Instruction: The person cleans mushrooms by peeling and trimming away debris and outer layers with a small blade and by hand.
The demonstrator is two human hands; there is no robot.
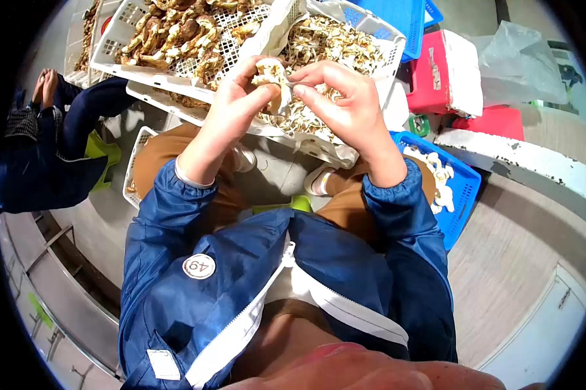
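Gripping a pale mushroom [271, 73], the left hand [246, 84] has its fingers curled closed about it, above the near edge of the lined crate [387, 65]. The right hand [295, 87] is nearly closed at the mushroom's right side, its thumb and forefinger pinching a small thin piece [291, 84] too small to identify. Both hands and forearms cover part of the lined crate, which holds pale shreds [332, 38].

Overlapping that crate on the left is a white crate [116, 40] of brown mushrooms [176, 29], with its corner and the pale liner [267, 36] rising just beyond the left hand. To the right stand a red box [431, 71], a clear plastic bag [517, 58] and, farther off, blue crates [397, 16]. A blue basket [463, 188] with white pieces [442, 185] sits near the right knee; another white crate [140, 146] is beside the left knee. At far left, another person [46, 149] sits on a green stool [104, 156], hands together.
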